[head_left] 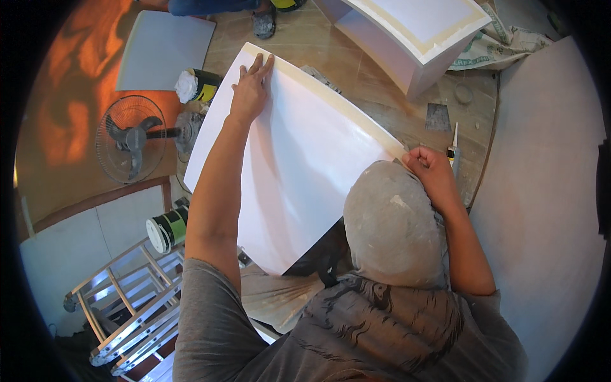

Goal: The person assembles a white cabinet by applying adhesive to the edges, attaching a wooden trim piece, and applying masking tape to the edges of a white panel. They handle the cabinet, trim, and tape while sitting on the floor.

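Note:
A large white glossy panel (pixel 299 159) with a cream edge lies tilted in front of me. My left hand (pixel 250 88) rests flat on its far left corner, fingers together and stretched out. My right hand (pixel 431 170) has its fingers curled on the panel's right corner edge. My bent knee (pixel 391 226), in dusty grey cloth, presses against the panel's near right side.
A utility knife (pixel 453 148) and a scraper (pixel 438 116) lie on the tiled floor past my right hand. There is a white box cabinet (pixel 414 38) at the top, a floor fan (pixel 130 137), cans (pixel 198 84), a ladder (pixel 127 299) at left, a white board (pixel 547 191) at right, and another person's foot (pixel 264 20).

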The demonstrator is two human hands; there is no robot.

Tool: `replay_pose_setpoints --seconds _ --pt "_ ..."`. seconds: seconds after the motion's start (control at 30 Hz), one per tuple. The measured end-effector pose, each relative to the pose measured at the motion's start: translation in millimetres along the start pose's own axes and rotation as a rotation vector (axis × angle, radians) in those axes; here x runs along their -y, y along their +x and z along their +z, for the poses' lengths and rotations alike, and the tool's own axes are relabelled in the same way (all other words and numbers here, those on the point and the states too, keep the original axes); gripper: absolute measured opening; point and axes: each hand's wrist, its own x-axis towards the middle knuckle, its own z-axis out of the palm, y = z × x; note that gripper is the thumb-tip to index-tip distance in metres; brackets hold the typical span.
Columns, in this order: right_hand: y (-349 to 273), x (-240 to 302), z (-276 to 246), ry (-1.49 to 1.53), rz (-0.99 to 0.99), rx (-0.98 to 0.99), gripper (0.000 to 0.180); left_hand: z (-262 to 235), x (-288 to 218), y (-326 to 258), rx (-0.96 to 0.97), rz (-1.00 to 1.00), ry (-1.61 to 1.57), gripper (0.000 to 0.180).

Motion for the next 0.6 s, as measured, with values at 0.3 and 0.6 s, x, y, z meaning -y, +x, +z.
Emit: replay_pose_setpoints --seconds 0.3,0.6 --pt "0 1 0 -0.010 -0.011 -0.005 0.029 -6 -43 -20 0.012 -0.005 0.083 0.059" --pt "-1 7 -1 -0.027 -0.002 -0.003 0.029 -3 -74 -41 0.024 0.036 0.123 0.060"
